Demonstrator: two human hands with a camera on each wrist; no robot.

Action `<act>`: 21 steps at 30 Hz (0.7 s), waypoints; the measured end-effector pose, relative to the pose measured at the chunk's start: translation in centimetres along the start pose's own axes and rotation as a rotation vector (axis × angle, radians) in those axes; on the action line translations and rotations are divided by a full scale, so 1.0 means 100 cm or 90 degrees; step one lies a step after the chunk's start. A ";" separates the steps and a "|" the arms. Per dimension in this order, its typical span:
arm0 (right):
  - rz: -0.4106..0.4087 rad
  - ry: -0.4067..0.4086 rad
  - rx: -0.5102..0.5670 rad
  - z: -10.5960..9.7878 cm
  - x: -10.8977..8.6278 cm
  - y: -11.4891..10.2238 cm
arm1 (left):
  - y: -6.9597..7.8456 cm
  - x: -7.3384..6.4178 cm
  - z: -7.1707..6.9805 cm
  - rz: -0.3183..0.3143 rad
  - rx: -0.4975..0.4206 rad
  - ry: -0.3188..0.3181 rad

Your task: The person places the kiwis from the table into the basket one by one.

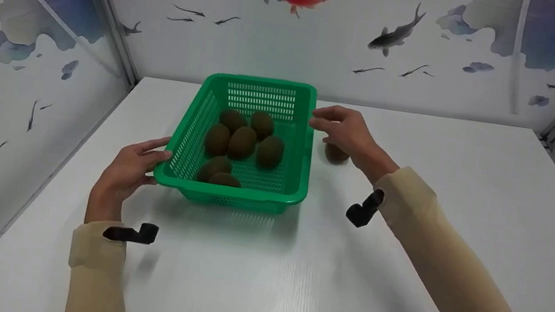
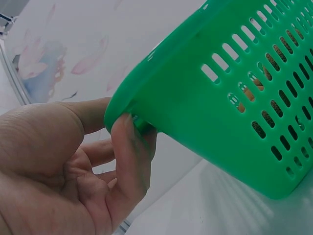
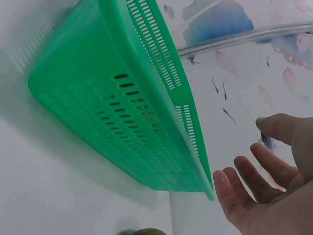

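A green plastic basket [image 1: 233,192] with slotted walls holds several brown kiwifruits [image 1: 242,143]. My left hand [image 1: 122,171] grips its rim at the near left corner, and the left wrist view shows the thumb on top with fingers curled beneath the lip [image 2: 117,105]. Beside the far part of the right rim is my right hand [image 1: 349,134]. In the right wrist view its fingers [image 3: 261,181] are spread and loosely bent, with nothing between them. One more kiwifruit [image 1: 336,155] lies outside the basket on the table, partly hidden below the right hand.
The white table [image 1: 215,279] is bounded by panels on the left, back and right. Painted fish and petals decorate the back panel [image 1: 339,38]. Metal posts [image 1: 111,15] stand at the back corners. A black wrist camera [image 1: 134,233] sits on each sleeve.
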State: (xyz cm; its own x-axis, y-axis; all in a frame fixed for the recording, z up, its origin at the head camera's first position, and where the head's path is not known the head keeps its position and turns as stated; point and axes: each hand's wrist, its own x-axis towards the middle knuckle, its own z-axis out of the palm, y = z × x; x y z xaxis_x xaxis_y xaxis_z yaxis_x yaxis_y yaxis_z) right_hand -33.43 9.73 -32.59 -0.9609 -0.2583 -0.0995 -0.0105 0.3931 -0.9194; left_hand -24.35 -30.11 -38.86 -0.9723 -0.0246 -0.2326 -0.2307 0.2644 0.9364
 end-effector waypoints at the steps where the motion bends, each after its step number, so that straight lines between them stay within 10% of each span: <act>1: 0.001 0.011 0.000 -0.003 0.001 0.002 | 0.000 0.000 0.000 0.000 0.000 0.000; 21: 0.003 0.070 -0.041 -0.031 0.022 0.052 | -0.002 0.000 -0.001 0.003 0.003 0.005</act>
State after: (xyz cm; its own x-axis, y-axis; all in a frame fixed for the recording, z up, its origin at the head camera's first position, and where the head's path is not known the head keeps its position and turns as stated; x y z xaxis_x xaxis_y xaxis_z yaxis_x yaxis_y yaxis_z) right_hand -36.44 13.90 -36.44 -0.9854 -0.1596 -0.0588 -0.0198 0.4508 -0.8924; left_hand -24.32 -30.26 -38.99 -0.9736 -0.0305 -0.2262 -0.2259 0.2696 0.9361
